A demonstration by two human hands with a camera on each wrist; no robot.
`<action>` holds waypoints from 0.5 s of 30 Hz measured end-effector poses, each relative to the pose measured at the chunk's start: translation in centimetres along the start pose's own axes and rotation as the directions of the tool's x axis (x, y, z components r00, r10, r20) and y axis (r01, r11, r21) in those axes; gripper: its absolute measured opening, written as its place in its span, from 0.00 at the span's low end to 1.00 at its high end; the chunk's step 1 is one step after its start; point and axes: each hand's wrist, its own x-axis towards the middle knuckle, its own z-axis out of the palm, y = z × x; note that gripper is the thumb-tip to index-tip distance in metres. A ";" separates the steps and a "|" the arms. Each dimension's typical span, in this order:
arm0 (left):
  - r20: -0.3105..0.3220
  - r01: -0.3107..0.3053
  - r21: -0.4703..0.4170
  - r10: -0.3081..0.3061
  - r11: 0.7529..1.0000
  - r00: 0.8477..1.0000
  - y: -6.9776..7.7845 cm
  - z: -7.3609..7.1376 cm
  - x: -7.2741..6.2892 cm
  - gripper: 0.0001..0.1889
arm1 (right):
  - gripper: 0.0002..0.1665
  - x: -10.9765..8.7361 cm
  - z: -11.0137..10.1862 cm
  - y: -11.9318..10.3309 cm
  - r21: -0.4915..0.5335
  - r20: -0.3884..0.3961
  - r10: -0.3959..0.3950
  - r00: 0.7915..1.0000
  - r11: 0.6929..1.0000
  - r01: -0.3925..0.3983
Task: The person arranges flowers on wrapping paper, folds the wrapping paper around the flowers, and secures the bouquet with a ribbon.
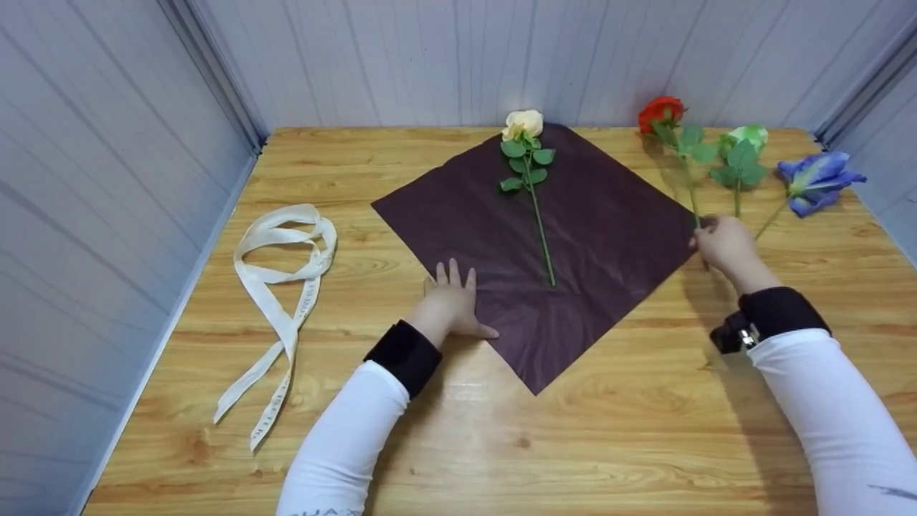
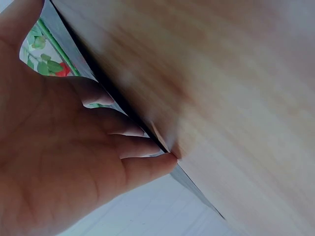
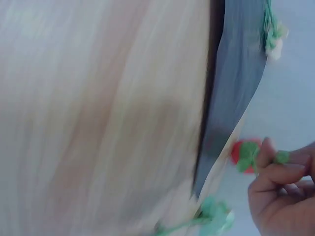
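A square of dark plum wrapping paper [image 1: 616,208] lies turned cornerwise on the wooden table. On it rests a cream rose [image 1: 524,125], its bloom toward the back and its green stem pointing to the front. My left hand [image 1: 451,304] lies with fingers spread on the paper's left front edge; the left wrist view shows its palm and extended fingers. At the paper's right corner, my right hand [image 1: 725,247] pinches the stem of a red rose [image 1: 660,115]. In the right wrist view, the red bloom [image 3: 236,155] appears beyond the fingers.
Right of the red rose lie a pale green-white rose [image 1: 749,136] and a blue-violet flower [image 1: 820,183]. A looped white ribbon [image 1: 276,304] with printed lettering lies on the table's [image 1: 573,459] left side. Panelled walls [image 1: 430,64] stand at the back and both sides.
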 end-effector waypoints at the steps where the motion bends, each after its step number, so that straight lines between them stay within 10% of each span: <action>1: -0.001 0.000 -0.001 0.000 1.000 1.000 0.0 0.0 0.0 0.60 | 0.31 0.0 0.4 -0.6 0.012 -0.039 -0.011 0.999 1.000 0.011; 10: 0.010 -0.006 -0.003 0.006 1.000 1.000 0.0 -0.1 -0.1 0.60 | 0.18 -0.1 6.4 -7.2 0.222 -0.120 -0.101 0.988 0.967 0.126; 15: 0.011 -0.007 -0.014 0.007 1.000 1.000 0.1 0.0 -0.1 0.60 | 0.16 0.3 10.5 -10.1 0.158 -0.109 -0.160 0.981 0.972 0.176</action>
